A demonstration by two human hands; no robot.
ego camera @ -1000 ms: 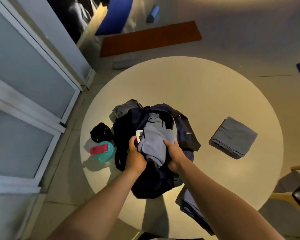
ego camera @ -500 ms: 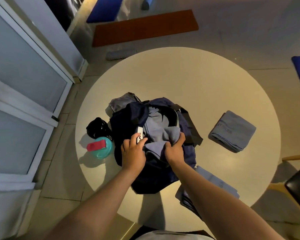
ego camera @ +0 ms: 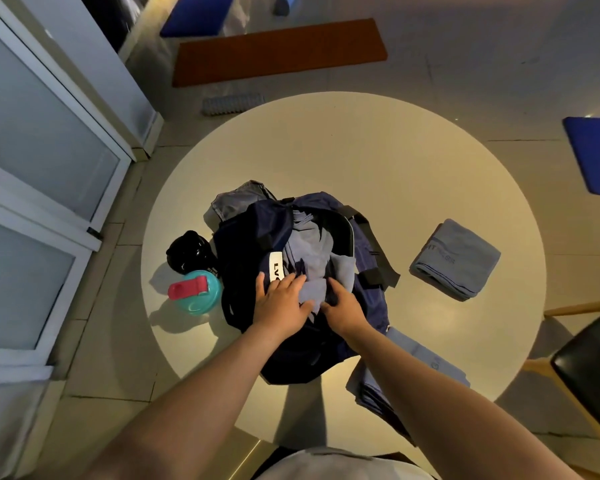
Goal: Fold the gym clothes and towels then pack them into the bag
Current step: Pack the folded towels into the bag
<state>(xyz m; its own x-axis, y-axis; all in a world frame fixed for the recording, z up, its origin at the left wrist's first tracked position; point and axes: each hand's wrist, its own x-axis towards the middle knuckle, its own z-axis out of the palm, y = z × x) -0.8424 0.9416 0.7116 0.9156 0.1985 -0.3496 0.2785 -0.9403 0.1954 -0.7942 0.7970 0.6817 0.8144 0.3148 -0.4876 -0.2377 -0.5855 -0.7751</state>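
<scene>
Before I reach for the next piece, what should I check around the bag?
1. Grey garment inside the navy bag: ok, it lies in the opening.
2. Hands free: ok, left hand and right hand press flat on the garment, gripping nothing.
3. Folded towel ready: ok, it lies on the table right of the bag.
4. Folded stack by the near edge: cannot tell whether it overhangs; the right forearm covers part.
5. Room left in the bag: cannot tell.
</scene>
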